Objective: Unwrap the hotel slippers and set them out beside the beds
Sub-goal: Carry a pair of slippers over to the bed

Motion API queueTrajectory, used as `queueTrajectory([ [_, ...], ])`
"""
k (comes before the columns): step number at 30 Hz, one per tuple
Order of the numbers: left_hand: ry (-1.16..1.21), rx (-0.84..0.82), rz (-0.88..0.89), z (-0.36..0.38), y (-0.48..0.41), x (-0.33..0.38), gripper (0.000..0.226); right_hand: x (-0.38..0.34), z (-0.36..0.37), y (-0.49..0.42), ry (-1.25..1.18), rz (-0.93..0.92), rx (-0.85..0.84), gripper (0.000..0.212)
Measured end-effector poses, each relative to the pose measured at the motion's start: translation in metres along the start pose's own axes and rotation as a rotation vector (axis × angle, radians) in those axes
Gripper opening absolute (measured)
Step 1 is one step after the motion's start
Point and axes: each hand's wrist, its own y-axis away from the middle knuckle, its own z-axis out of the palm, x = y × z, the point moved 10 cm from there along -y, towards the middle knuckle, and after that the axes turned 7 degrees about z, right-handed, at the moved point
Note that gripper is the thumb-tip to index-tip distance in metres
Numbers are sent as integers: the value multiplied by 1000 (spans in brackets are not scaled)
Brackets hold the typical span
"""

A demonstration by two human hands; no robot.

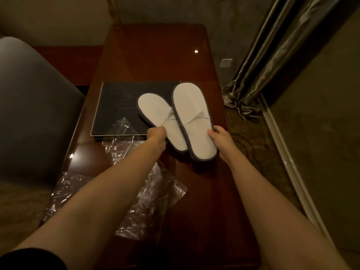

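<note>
Two white slippers with dark grey edging are out of their wrapping, held just above the wooden table (pixel 155 55) near its right edge. The left slipper (pixel 155 115) runs from the near right to the far left, its rounded end over the dark tray (pixel 116 102). The right slipper (pixel 191 117) lies almost straight along the table's length and overlaps the left one where they cross. The left hand (pixel 156 136) pinches the left slipper at its near left side, fingers curled underneath. The right hand (pixel 220 138) grips the right slipper's right edge, thumb on top. Crumpled clear plastic wrap (pixel 148 195) lies on the near left part of the table, its pieces too tangled to count.
</note>
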Motion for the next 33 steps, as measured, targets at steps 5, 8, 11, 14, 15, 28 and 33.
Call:
queueTrajectory([
  [5,24,-30,115,-6,7,23,42,-19,3,5,10,-15,-12,35],
  [8,75,-63,206,-11,15,42,45,-33,10,11,12,-18,-42,39],
  [11,114,-49,301,-24,25,64,43,-52,21,21,-25,-40,-79,40],
  [14,121,-13,370,-49,38,87,36,-76,42,32,-75,-69,-141,35],
  [15,116,2,391,-60,42,95,35,-83,52,36,-79,-78,-167,35],
  [28,361,246,553,-288,79,151,42,-137,263,134,167,-253,-460,29],
  [33,456,423,586,-422,97,144,44,-127,382,209,183,-309,-686,39],
])
